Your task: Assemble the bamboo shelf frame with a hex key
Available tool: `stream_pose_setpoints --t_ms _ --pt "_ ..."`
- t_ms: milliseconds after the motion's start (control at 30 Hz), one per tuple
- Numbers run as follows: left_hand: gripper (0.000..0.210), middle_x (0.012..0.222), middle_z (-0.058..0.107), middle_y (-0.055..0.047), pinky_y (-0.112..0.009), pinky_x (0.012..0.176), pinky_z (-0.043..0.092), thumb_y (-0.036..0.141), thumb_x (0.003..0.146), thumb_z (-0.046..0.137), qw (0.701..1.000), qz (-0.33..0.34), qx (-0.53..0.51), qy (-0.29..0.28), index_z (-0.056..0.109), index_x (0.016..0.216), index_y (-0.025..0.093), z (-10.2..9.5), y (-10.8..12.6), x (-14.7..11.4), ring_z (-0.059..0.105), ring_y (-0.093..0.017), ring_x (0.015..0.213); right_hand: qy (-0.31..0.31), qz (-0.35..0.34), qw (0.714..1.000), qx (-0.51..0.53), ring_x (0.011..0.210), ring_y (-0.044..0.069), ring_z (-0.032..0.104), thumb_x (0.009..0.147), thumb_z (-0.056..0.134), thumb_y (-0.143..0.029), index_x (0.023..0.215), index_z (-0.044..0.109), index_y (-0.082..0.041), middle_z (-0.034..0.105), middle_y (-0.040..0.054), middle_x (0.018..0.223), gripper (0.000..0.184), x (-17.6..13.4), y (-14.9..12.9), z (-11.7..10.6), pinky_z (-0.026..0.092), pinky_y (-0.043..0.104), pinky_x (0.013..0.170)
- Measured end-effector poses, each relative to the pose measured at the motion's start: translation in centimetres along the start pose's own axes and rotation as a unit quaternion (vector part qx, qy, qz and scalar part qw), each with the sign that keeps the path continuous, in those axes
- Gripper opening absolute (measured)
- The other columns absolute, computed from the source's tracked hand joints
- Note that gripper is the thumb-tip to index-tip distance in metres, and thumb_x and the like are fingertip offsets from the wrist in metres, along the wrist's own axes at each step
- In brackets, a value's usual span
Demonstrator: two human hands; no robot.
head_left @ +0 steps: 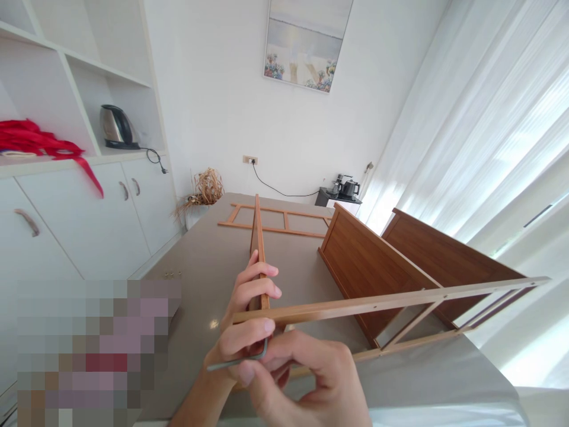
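Observation:
My right hand (306, 379) pinches a bent grey hex key (237, 361) near its bend, at the near corner of a wooden ladder-shaped frame (338, 308). My left hand (249, 302) wraps around that corner, its fingers over the edge of an upright brown wooden board (258, 237) that meets the frame there. Two more brown boards, a middle one (368, 261) and a right one (444, 249), stand on edge against the same frame further right. The short end of the hex key and any screw it meets are hidden by my fingers.
A second ladder-shaped frame (284, 220) lies flat on the grey table (200, 267) at its far side. Small metal pieces (172, 274) lie near the left table edge. White cabinets with a kettle (118, 126) stand left; curtains (427, 130) hang right.

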State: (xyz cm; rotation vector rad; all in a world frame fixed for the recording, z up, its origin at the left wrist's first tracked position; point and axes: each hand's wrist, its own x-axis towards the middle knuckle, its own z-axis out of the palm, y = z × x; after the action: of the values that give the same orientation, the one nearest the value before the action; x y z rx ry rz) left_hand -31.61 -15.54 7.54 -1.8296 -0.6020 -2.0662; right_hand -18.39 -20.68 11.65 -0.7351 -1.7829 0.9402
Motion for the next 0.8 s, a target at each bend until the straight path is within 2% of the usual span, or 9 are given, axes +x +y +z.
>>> stream_pose_setpoints --t_ms 67,167,267,367,433,533,633,733,800 --pt "0.015 0.114 0.068 0.001 -0.069 0.113 0.050 0.024 0.108 0.047 1.000 -0.006 -0.004 -0.011 0.050 0.094 0.028 -0.4 -0.1 -0.1 0.066 -0.022 0.116 0.062 -0.133 0.987 -0.071 0.047 0.006 0.055 0.086 0.077 -0.030 0.068 0.061 -0.021 0.059 -0.0063 0.056 0.026 0.8 0.1 -0.6 0.047 0.014 0.050" --pt "0.015 0.113 0.067 0.002 -0.068 0.116 0.049 0.026 0.107 0.052 0.999 -0.026 -0.004 -0.028 0.054 0.091 0.027 -0.7 -0.1 -0.3 0.066 -0.022 0.119 0.102 -0.290 0.928 -0.209 0.051 0.007 0.054 0.096 0.070 -0.032 0.087 0.069 -0.023 0.061 -0.0042 0.066 0.013 1.7 -0.3 -1.4 0.047 0.017 0.052" --pt "0.019 0.107 0.066 0.000 -0.066 0.120 0.046 0.032 0.108 0.052 0.998 -0.054 0.002 -0.029 0.059 0.091 0.026 -0.8 -0.1 -0.8 0.065 -0.022 0.121 0.095 -0.327 0.888 -0.308 0.056 0.006 0.059 0.099 0.065 -0.020 0.102 0.076 -0.027 0.070 -0.0022 0.079 0.013 2.0 -1.3 -1.0 0.049 0.016 0.058" --pt "0.025 0.102 0.065 -0.001 -0.062 0.123 0.045 0.039 0.109 0.047 0.996 -0.077 0.016 -0.031 0.064 0.095 0.027 -0.7 -0.1 -1.0 0.066 -0.022 0.120 0.176 -0.323 0.891 -0.267 0.059 0.007 0.063 0.097 0.066 -0.013 0.086 0.077 -0.027 0.071 -0.0050 0.075 0.021 2.0 -2.0 0.3 0.052 0.019 0.064" --pt "0.027 0.099 0.065 -0.001 -0.059 0.123 0.046 0.043 0.110 0.046 0.996 -0.077 0.024 -0.024 0.065 0.099 0.027 -0.6 -0.2 -0.9 0.067 -0.021 0.117 0.190 -0.331 0.892 -0.241 0.062 0.008 0.065 0.095 0.064 -0.008 0.085 0.077 -0.026 0.072 -0.0062 0.073 0.024 2.2 -2.2 0.9 0.054 0.021 0.069" --pt "0.023 0.097 0.065 -0.001 -0.053 0.123 0.048 0.041 0.109 0.047 0.997 -0.066 0.032 -0.009 0.065 0.108 0.027 -0.1 -0.6 -0.7 0.068 -0.019 0.113 0.150 -0.369 0.880 -0.257 0.063 0.009 0.063 0.097 0.063 -0.009 0.097 0.076 -0.025 0.073 -0.0045 0.079 0.020 2.7 -2.7 0.4 0.053 0.024 0.065" --pt "0.018 0.095 0.064 0.000 -0.046 0.124 0.048 0.033 0.109 0.048 0.998 -0.054 0.037 0.010 0.064 0.114 0.025 0.0 -1.0 -0.8 0.069 -0.017 0.110 0.065 -0.403 0.866 -0.287 0.064 0.009 0.062 0.096 0.065 -0.009 0.118 0.073 -0.021 0.071 -0.0020 0.083 0.027 3.3 -3.3 -1.3 0.053 0.021 0.059" --pt "0.017 0.096 0.064 -0.001 -0.053 0.123 0.048 0.033 0.107 0.049 0.997 -0.061 0.043 -0.010 0.063 0.113 0.025 -0.4 -0.9 -1.3 0.068 -0.021 0.114 -0.034 -0.389 0.887 -0.248 0.070 0.008 0.064 0.094 0.057 -0.002 0.134 0.065 -0.019 0.069 -0.0006 0.089 0.045 3.7 -3.8 -2.9 0.058 0.018 0.066" --pt "0.017 0.100 0.065 -0.002 -0.059 0.120 0.050 0.038 0.106 0.051 0.995 -0.079 0.060 -0.025 0.063 0.109 0.026 -0.7 -0.6 -1.8 0.066 -0.024 0.118 -0.064 -0.364 0.906 -0.209 0.076 0.008 0.066 0.093 0.052 0.000 0.132 0.063 -0.019 0.068 -0.0003 0.090 0.046 3.8 -3.9 -3.4 0.060 0.016 0.073"
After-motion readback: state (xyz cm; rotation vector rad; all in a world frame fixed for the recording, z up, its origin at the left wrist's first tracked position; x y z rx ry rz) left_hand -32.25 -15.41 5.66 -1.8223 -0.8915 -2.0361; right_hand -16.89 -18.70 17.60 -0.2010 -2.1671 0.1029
